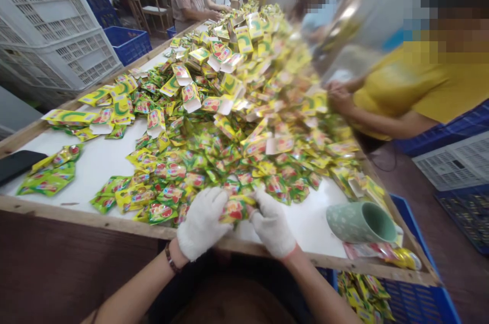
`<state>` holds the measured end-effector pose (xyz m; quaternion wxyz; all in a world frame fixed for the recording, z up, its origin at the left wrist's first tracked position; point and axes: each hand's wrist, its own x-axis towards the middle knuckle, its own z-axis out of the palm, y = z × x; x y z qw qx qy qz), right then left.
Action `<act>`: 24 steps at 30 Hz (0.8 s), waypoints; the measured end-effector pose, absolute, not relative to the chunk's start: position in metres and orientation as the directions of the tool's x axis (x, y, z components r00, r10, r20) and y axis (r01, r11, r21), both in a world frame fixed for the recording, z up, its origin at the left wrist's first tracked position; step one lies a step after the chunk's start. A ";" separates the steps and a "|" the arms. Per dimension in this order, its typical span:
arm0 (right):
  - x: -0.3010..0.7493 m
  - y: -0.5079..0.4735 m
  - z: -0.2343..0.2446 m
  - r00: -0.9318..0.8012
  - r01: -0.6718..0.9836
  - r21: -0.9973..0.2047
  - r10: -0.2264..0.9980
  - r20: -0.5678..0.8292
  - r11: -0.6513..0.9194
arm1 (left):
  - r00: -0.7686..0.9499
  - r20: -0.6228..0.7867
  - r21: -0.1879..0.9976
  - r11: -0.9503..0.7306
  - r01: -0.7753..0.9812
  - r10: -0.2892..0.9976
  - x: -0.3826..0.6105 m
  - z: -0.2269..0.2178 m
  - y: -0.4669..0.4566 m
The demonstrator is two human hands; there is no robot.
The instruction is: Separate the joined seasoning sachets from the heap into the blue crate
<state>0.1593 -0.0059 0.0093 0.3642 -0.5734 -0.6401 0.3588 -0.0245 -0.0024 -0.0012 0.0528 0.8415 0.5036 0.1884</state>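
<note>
Both of my hands wear white gloves and meet near the front edge of the table. Between them is a small green, yellow and red packet [234, 210]. My left hand [204, 219] has its fingers closed on the packet's left side. At the other end, the fingers of my right hand [270, 222] pinch the packet. Just beyond lies a large heap of similar packets [168, 191], mixed with flat yellow printed boxes [244, 38], some with open white flaps.
A green cup [361, 222] lies on its side at the right corner. A dark phone [19, 163] rests at left. White crates [76, 54] stand beyond the left edge; a blue crate [405, 298] with packets sits below right. Co-workers are along both sides, one in a yellow shirt [412, 84].
</note>
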 end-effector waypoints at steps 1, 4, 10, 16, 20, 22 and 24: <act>0.158 -0.007 0.009 -0.078 0.432 -0.899 0.996 0.033 0.064 | 0.416 0.257 0.289 -0.481 0.828 0.872 -0.025 -0.001 -0.003; 0.161 -0.006 0.010 -0.062 0.297 -0.953 0.995 -0.077 -0.056 | 0.396 0.253 0.274 -0.458 0.846 0.883 -0.027 0.000 -0.004; 0.170 -0.005 0.023 -0.009 0.359 -0.911 0.975 -0.224 -0.206 | 0.384 0.290 0.214 -0.450 0.867 0.877 -0.027 0.001 -0.004; 0.172 -0.012 0.036 -0.300 0.192 -0.905 0.856 -0.422 -0.379 | 0.410 0.319 0.219 -0.488 0.845 0.854 -0.032 -0.003 -0.004; 0.166 -0.012 0.033 -0.132 0.349 -0.916 0.958 -0.255 -0.196 | 0.448 0.340 0.189 -0.527 0.829 0.827 -0.032 -0.004 -0.007; 0.161 -0.011 0.030 -0.052 0.449 -0.892 0.995 -0.088 -0.056 | 0.434 0.331 0.171 -0.506 0.845 0.838 -0.030 -0.003 -0.008; 0.157 -0.009 0.028 -0.026 0.477 -0.879 1.000 -0.018 -0.003 | 0.405 0.320 0.166 -0.472 0.866 0.856 -0.027 -0.003 -0.010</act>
